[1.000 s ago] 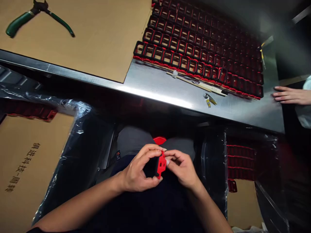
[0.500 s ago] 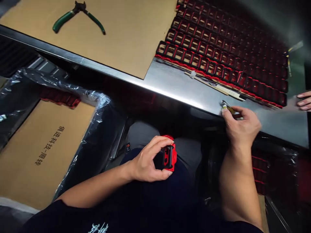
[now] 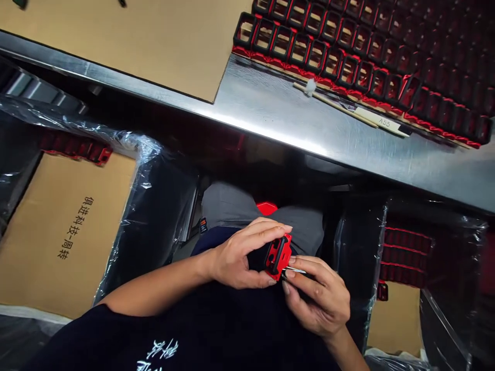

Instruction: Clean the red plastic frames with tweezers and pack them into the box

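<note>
In front of my lap, my left hand (image 3: 240,252) grips a small red-and-black plastic housing (image 3: 279,256) by its ends, between thumb and fingers. The black frame side with its openings faces left; the red side faces right. Close against the housing's lower right, my right hand (image 3: 320,293) pinches a thin metal tool (image 3: 297,270). Only a narrow shiny strip of that tool shows, so its kind is unclear. Whether its tip touches the housing is hidden.
Rows of similar red-and-black housings (image 3: 332,64) stand on the metal table (image 3: 263,121). Before them lie a thin stick (image 3: 336,104) and a white marker (image 3: 381,121). Cardboard (image 3: 154,46) covers the table's left. Plastic-lined bins with cardboard (image 3: 69,232) and housings (image 3: 404,256) flank me.
My right hand has come from the table edge down to the housing, bringing the metal tool. My left hand has tilted the housing slightly. Another person's hand at the right is out of view.
</note>
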`<state>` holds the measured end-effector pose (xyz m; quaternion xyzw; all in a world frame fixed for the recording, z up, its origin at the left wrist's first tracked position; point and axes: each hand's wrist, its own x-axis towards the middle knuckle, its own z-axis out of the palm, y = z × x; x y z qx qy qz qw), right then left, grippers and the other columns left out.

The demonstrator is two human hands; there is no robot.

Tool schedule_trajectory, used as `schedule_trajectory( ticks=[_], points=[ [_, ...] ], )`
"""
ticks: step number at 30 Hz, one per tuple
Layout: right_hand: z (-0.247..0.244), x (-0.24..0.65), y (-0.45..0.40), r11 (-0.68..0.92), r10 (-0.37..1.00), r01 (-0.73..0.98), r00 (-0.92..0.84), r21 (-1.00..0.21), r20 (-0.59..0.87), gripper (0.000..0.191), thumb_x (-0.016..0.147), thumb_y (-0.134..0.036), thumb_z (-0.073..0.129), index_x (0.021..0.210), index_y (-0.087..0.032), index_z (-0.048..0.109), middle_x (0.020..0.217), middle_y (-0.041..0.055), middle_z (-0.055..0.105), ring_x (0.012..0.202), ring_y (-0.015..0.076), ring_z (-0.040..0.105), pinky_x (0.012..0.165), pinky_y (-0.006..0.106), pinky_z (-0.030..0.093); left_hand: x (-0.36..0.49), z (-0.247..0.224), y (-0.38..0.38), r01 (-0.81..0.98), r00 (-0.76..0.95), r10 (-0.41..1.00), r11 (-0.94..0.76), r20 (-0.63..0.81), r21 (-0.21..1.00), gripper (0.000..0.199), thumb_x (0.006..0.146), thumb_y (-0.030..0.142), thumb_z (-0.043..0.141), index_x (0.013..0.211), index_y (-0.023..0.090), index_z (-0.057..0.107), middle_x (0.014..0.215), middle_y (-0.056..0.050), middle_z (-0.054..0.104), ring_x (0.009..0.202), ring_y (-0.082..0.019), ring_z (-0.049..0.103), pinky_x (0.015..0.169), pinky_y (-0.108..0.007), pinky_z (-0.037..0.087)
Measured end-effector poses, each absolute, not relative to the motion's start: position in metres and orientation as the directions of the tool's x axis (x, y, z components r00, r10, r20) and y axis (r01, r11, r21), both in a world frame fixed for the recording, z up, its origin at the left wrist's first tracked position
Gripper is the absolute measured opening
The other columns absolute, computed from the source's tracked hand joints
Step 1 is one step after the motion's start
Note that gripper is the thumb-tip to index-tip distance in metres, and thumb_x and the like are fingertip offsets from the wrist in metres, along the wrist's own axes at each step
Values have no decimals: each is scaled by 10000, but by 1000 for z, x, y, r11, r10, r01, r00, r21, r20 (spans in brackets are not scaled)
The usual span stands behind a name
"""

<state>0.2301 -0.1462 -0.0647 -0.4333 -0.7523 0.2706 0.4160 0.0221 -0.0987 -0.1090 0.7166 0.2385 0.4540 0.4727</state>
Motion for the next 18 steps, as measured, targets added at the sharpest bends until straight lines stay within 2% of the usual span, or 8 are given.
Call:
schedule_trajectory(
  ticks=[5,12,18],
  points=[
    [-62,229,-140,523,851,450,-312,-724,421,238,821,-84,710,1004,-228,754,873,70,773,721,194,760,604,315,652,21,-108,-99,-74,477,765,-455,432,887,858,833,290,774,1568,215,339,1390,-209,612,1232,-323,618,1011,-526,545],
    [-64,228,-137,536,840,427,-359,-729,407,259,807,-80,720,1015,-229,763,871,70,771,726,199,751,599,319,647,18,-110,-101,-63,461,776,-456,431,888,864,841,290,763,1581,246,318,1400,-194,613,1229,-324,618,1005,-523,546],
    [-61,229,-136,531,841,434,-380,-728,386,241,809,-81,722,1005,-214,766,861,77,774,715,196,742,597,314,645,17,-113,-101,-56,475,767,-462,430,885,848,842,296,765,1574,223,343,1358,-201,626,1220,-323,613,1010,-517,544]
  ],
)
